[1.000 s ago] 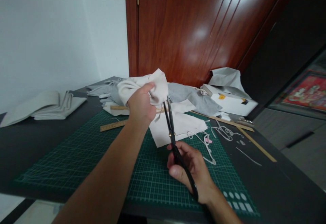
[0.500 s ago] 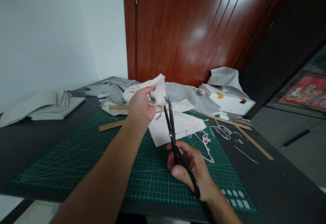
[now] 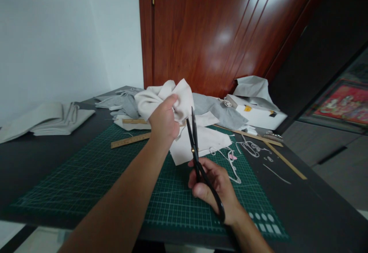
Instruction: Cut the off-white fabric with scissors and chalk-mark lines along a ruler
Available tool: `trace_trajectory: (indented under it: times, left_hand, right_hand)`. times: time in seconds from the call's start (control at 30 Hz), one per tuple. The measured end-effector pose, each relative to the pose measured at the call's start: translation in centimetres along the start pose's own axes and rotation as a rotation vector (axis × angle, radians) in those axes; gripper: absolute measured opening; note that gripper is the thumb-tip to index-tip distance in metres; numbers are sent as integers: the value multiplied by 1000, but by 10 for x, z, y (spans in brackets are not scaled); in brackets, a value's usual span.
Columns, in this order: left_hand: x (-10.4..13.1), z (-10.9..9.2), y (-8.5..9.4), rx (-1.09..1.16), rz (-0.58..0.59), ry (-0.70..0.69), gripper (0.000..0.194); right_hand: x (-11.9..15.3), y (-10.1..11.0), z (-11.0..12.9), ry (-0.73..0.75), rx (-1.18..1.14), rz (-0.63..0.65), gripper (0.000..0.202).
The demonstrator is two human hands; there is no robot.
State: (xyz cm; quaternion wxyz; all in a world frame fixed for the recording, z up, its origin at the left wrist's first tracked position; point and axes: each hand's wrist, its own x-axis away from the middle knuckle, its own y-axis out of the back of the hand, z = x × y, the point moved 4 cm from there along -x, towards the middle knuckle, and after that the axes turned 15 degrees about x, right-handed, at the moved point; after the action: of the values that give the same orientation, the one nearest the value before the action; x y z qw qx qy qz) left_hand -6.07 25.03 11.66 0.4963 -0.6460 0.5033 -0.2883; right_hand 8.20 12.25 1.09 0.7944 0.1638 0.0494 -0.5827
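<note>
Bunched up in my left hand [image 3: 164, 120] is a piece of off-white fabric [image 3: 153, 96], raised above the table with one flap standing up. My right hand [image 3: 214, 186] grips the black handles of a pair of scissors [image 3: 193, 145]. Their blades point away from me, slightly parted, with the tips at the fabric's lower right edge. Whether the blades have cloth between them I cannot tell. Beneath them, a flat cut piece of white fabric [image 3: 212, 140] lies on the green cutting mat [image 3: 172, 203].
Wooden rulers [image 3: 129, 140] lie on the mat and at the table's right. Thin fabric trimmings [image 3: 253, 148] are scattered there. Grey cloth [image 3: 122, 103] is heaped at the back, folded off-white fabric [image 3: 54, 120] rests left, and a white box [image 3: 258, 115] stands back right.
My left hand has turned, and the fabric has shifted, its flap now spreading wider to the right. The scissors have stayed nearly in place, their blades slightly more apart.
</note>
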Motion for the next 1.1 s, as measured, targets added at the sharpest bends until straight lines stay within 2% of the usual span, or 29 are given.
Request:
trace_trajectory:
  times: [0.17, 0.33, 0.57, 0.8, 1.1]
  left_hand:
    - [13, 6, -5, 68, 79, 35, 18]
    - [15, 8, -4, 82, 82, 88, 18]
    - [16, 16, -1, 90, 66, 17, 20]
    - [23, 22, -3, 106, 157, -45, 21]
    - [27, 23, -7, 79, 266, -13, 25]
  right_hand:
    - [-1, 2, -7, 58, -21, -47, 52]
    - [-1, 4, -8, 77, -18, -71, 53]
    - [0, 6, -8, 78, -11, -116, 51]
    - [-1, 7, -9, 95, -1, -153, 51]
    - [-1, 9, -5, 136, -3, -185, 53]
